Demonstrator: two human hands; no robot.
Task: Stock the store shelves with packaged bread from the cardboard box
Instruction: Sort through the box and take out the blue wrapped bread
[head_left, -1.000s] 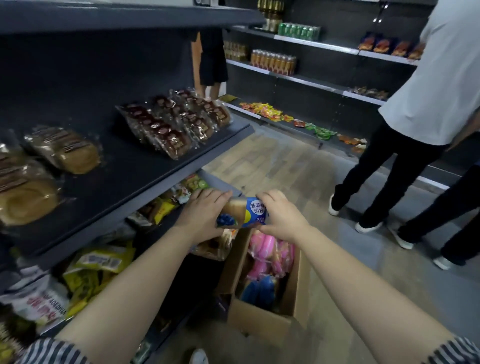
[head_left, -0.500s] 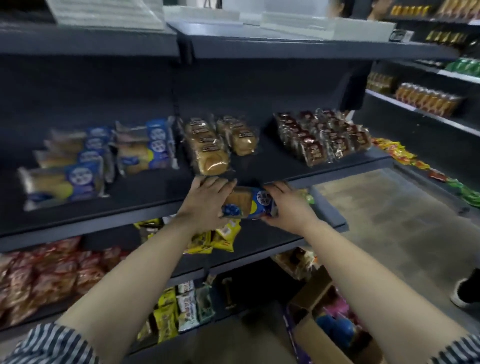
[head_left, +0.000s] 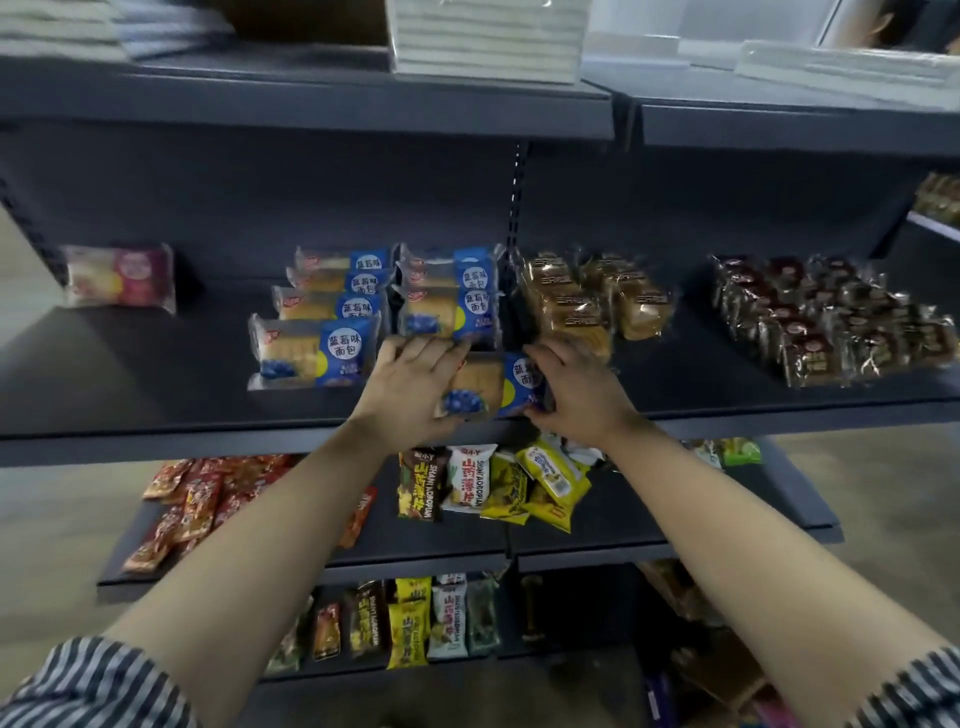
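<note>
A blue-labelled pack of blueberry bread (head_left: 493, 387) lies on the dark middle shelf (head_left: 156, 400), near its front edge. My left hand (head_left: 415, 384) grips its left end and my right hand (head_left: 576, 389) grips its right end. Just behind it stand two rows of the same blue bread packs (head_left: 332, 332), with a further stack (head_left: 449, 296) directly behind my hands. The cardboard box (head_left: 722, 680) shows only as a corner at the bottom right.
Clear packs of brown buns (head_left: 587, 301) sit right of the blue packs, dark-wrapped cakes (head_left: 826, 322) further right, a pink bread pack (head_left: 122, 278) far left. Snack bags (head_left: 483, 483) fill the shelf below. White stacks (head_left: 483, 36) rest on the top shelf.
Both hands carried the blue bread pack up from over the box and onto the middle shelf. My view turned left from the aisle to face the shelves.
</note>
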